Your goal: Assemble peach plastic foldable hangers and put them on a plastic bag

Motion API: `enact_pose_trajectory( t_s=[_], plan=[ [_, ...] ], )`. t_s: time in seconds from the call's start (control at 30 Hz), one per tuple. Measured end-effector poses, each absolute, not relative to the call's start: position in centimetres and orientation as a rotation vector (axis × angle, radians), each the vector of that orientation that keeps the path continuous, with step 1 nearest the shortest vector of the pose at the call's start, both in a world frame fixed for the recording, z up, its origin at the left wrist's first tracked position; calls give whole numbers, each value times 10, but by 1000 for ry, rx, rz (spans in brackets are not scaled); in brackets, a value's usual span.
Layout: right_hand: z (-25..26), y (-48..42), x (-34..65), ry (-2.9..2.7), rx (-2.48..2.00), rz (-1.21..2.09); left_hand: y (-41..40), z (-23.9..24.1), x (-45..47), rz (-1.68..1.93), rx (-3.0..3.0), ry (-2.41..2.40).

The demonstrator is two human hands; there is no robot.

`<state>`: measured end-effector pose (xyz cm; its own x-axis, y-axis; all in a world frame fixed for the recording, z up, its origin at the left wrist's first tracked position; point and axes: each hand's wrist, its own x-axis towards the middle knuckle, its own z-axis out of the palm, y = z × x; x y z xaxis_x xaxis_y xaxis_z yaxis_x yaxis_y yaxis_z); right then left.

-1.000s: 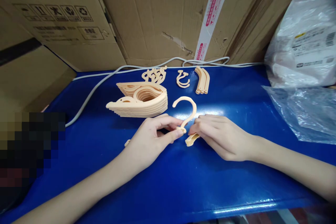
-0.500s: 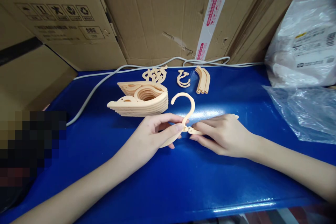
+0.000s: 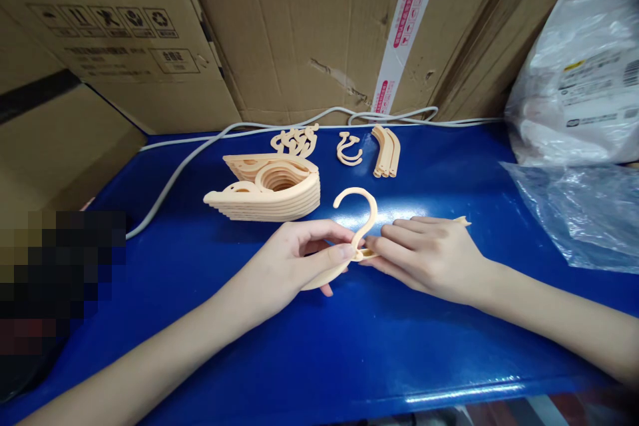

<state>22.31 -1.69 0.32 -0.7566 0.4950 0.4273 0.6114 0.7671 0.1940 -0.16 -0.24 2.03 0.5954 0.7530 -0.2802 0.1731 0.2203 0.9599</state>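
Look at the stack of cream hanger parts (image 3: 269, 203) on the blue table (image 3: 319, 359). Your left hand (image 3: 297, 253) is in front of the stack and a little to its right. Its thumb and fingers are pinched together on the bottom of a cream hook (image 3: 372, 210) and on a curved arm (image 3: 324, 277). The hook stands up just right of the stack. Your right hand (image 3: 426, 253) is farther right of the stack, with its fingers bent closely around a cream strip (image 3: 369, 253). The strip's end is right against the hook's foot. Behind the stack is a pile of small hooks (image 3: 297, 142). Behind it to the right are two loose hooks (image 3: 349, 150), then some bent pieces (image 3: 387, 153).
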Motion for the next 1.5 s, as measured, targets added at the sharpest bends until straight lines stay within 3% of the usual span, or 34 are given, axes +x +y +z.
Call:
enact_pose_trajectory(
  t_s=[1.03,1.5],
  plan=[
    [-2,-24,222,-2647,-902,-295,-4,15,7,552,1427,968],
    [-2,-19,224,-2625,-854,-382,-1,16,6,537,1391,987]
  ],
)
